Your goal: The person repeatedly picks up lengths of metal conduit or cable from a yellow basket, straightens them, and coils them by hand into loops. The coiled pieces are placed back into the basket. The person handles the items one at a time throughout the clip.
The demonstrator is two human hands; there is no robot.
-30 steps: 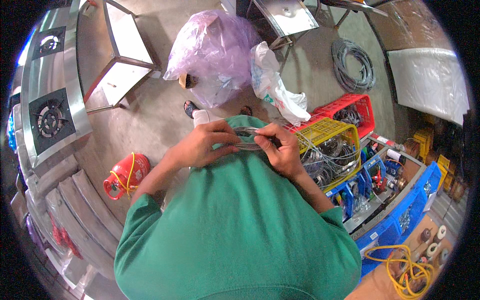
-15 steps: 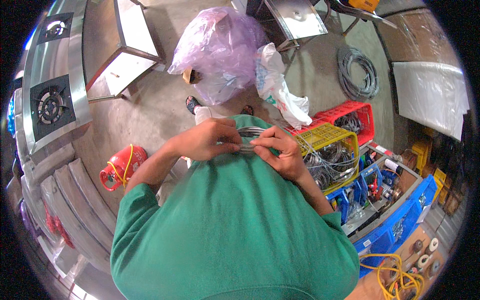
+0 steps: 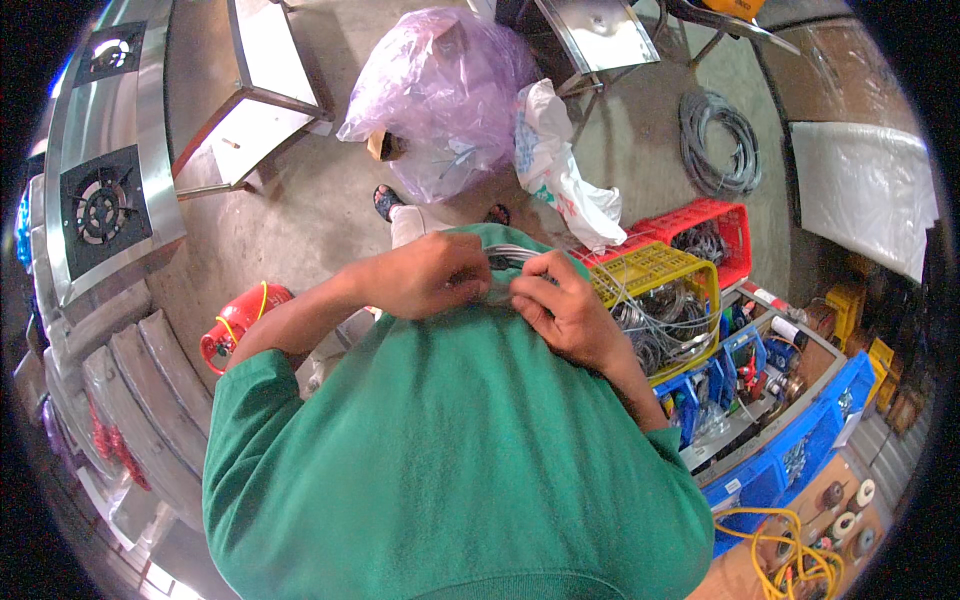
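A coil of thin silvery-grey wire or tubing (image 3: 512, 254) is in front of my green-shirted chest, its far loops showing between my two hands. My left hand (image 3: 445, 275) is closed around the left side of the coil, the knuckles hiding what lies under them. On the right side, my right hand (image 3: 570, 305) has its fingers curled in a pinch on the near part of the coil. The fingertips of both hands are partly hidden, and a small gap lies between the hands.
At right stand a yellow crate (image 3: 713, 318) of similar coils, a red crate (image 3: 738, 245) and blue parts bins (image 3: 770, 490). A purple plastic bag (image 3: 440, 100) and a white sack (image 3: 560, 160) lie ahead. A red gas cylinder (image 3: 245, 318) and a steel stove (image 3: 105, 215) are left.
My left hand has turned and risen slightly, its fingers curling in more. My right hand has shifted a little right and down, its fingers more bent. Both still hold the coil.
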